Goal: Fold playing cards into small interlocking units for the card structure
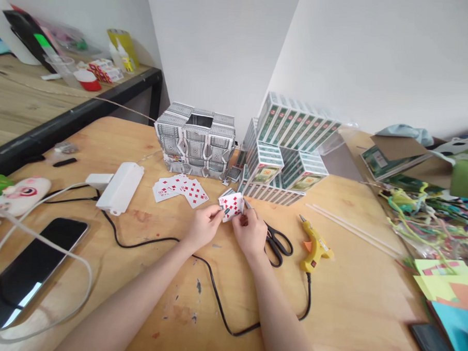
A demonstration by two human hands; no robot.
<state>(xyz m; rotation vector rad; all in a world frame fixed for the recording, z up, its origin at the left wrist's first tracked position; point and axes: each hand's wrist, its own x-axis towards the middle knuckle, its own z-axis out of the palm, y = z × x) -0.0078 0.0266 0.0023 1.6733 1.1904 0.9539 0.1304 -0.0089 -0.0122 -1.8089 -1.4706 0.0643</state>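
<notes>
My left hand point(205, 226) pinches the left edge of a playing card point(231, 205) with red diamonds. On its right side, my right hand point(250, 229) has its fingers closed on the lower right edge of the same card. Behind the hands stands a block built of folded grey-backed cards point(198, 143), with a square opening on top. Several loose diamond cards point(179, 187) lie fanned in front of it. Black scissors point(278, 243) lie right beside my right hand, partly covered by it. Further right is a yellow glue gun point(315, 246).
Stacked green and white card boxes point(285, 146) stand at the back. A white power strip point(121, 187), a phone point(32, 270) and cables lie left. Two clear glue sticks point(351, 230), tangled yarn point(429, 220) and coloured paper point(446, 283) are right.
</notes>
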